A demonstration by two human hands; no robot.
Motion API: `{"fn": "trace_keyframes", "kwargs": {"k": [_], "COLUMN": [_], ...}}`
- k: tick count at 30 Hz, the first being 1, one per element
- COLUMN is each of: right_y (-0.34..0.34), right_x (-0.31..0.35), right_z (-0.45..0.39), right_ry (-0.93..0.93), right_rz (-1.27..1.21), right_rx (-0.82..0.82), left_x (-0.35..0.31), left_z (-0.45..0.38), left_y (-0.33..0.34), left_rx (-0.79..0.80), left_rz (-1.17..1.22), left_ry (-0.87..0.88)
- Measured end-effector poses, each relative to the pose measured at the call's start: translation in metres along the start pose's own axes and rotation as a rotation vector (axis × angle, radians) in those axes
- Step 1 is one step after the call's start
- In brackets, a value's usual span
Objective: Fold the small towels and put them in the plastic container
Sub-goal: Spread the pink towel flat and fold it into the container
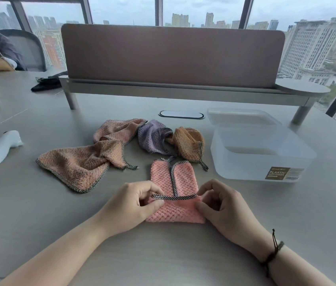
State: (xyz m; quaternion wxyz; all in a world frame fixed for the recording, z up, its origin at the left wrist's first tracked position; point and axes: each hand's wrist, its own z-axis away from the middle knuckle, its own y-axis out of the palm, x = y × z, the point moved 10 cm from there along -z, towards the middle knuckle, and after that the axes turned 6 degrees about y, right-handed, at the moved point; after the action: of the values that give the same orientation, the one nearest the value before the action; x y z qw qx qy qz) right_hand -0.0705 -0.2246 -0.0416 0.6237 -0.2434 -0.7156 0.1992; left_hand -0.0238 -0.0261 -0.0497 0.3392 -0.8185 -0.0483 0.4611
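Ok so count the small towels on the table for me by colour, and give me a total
Pink: 1, the pink towel that both hands hold, left hand and right hand
Peach-brown: 2, one peach towel and a second peach towel behind it
Purple: 1, the purple towel
Orange: 1, the orange towel
Total: 5

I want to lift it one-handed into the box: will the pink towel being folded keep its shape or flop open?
The pink towel will probably flop: it looks soft and thick, and both the left hand and right hand pinch its folded edge. It is likely light. The loose towels nearby lie crumpled, so support it underneath.
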Motion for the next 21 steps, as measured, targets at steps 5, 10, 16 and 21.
{"fn": "trace_keyframes", "kwargs": {"k": [5, 10, 16, 21], "right_y": [0.004, 0.005, 0.008, 0.019], "right_x": [0.006, 0.005, 0.009, 0.029], "right_z": [0.002, 0.002, 0.008, 0.018], "right_ry": [-0.055, -0.089, -0.185, -0.356], "right_rz": [0.1, 0.178, 0.349, 0.515], "right_rx": [0.025, 0.023, 0.005, 0.056], "left_x": [-0.006, -0.017, -0.037, -0.045], "left_z": [0.001, 0.003, 0.007, 0.011], "left_y": [0.001, -0.005, -0.007, -0.007], "left_rx": [0.033, 0.015, 0.0, 0.013], "left_rz": [-0.016, -0.099, -0.26, -0.354], "left_ry": [0.049, 0.129, 0.324, 0.417]}}
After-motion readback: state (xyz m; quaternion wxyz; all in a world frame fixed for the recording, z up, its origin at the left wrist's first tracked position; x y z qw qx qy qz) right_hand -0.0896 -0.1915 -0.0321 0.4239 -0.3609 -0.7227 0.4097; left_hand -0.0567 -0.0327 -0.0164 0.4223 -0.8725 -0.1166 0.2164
